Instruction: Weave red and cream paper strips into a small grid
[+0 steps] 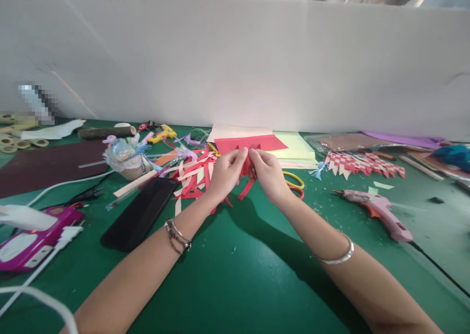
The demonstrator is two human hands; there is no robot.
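My left hand (230, 170) and my right hand (267, 171) meet above the table, thumbs and fingers pinched on a red paper strip (246, 190) whose end hangs down between them. Part of the strip is hidden behind my fingers. Just left of my left hand lies a loose pile of red and peach paper strips (193, 177). Beyond both hands, red paper (229, 144) rests on a pale yellow sheet (299, 148). Scissors with yellow and red-orange handles (295, 179) show partly beside my right hand.
A pink glue gun (382, 209) with a black cord lies at right, near woven red-and-white paper pieces (363, 164). At left are a black phone (141, 214), a magenta power strip (44, 236) with white cables and a decorated pot (127, 157). A white partition (235, 59) borders the green table.
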